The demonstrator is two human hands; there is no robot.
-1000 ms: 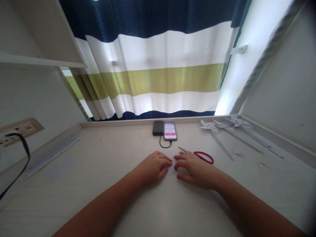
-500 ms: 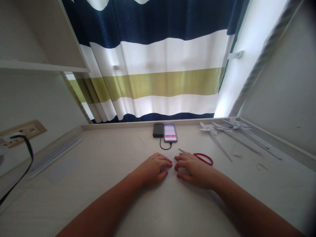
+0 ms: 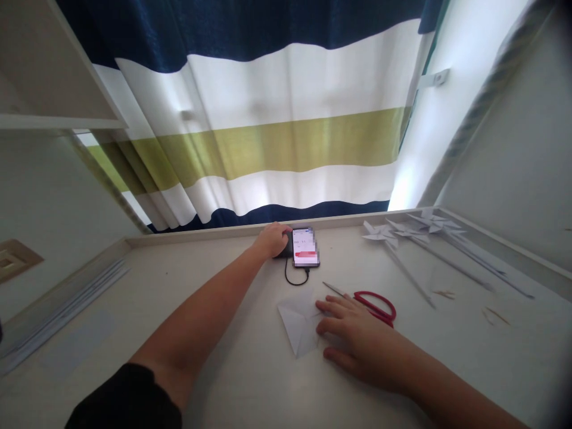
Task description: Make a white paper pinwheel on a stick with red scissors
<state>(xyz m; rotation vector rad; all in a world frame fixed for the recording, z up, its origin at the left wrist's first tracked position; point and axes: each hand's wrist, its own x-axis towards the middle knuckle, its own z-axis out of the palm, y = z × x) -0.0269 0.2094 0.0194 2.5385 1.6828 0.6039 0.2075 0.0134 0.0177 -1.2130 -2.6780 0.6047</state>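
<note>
Paper (image 3: 292, 325) on the desk (image 3: 241, 381), seen from the head. It lies flat in the middle foreground, its creases running in from the outer edges; clock positions are taken about it, with twelve toward the curtain (image 3: 286, 140). The right hand (image 3: 351, 330) lies at three o'clock, palm down, fingers loosely spread and released, the longer fingertips at the paper's right edge and partly hiding it. The left hand (image 3: 271, 240) reaches to twelve o'clock, curled over the power bank (image 3: 283, 252), which it largely covers; whether it grasps or merely rests there cannot be told. One digit extends to the phone's upper left edge.

The phone (image 3: 304, 247), screen lit with a red band and partly pixelated, lies just beside the power bank. A cable (image 3: 295, 284) loops from its near end toward the power bank. The scissors (image 3: 375, 304), red-handled, lie at two o'clock, tip pointing to ten, partly hidden by the right hand. Three pinwheels (image 3: 407, 229) lie farther out at two o'clock, sticks slanting toward four; tan slivers (image 3: 444, 294) lie near three. Rolls (image 3: 67, 313) and a sheet (image 3: 80, 344) lie at nine. A socket (image 3: 15, 261) is set in the wall between nine and ten. A black sleeve (image 3: 127, 396) covers the upper left arm at eight.
</note>
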